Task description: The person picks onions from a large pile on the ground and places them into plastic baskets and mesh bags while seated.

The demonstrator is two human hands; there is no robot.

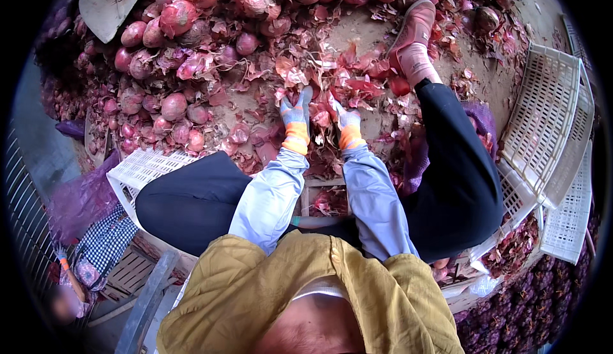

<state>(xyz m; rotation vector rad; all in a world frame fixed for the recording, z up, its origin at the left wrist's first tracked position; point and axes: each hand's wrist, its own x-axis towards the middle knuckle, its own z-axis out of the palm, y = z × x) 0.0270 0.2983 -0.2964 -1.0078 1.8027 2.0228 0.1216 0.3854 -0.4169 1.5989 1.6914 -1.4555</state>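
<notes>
1. Nearest the body, the person's two pale-sleeved forearms reach out over a wooden crate between the knees, towards the ground
2. The left hand, in a grey glove with an orange cuff, rests on the loose onion skins; its fingers look stretched forward and close together, though whether they pinch anything I cannot tell
3. The right hand, gloved the same, lies just beside it, fingers curled down into the skins; what they grip is hidden
4. The skins are likely feather-light, papery and brittle: they would tear if pinched hard, so a loose scoop from underneath suits them best
5. Farther off, the red onions heaped along the far edge of the ground look firm, rounded and fairly heavy; their dry coats may slip, so a full-palm hold around the middle seems safest
6. White plastic crates lean at the right edge
</notes>
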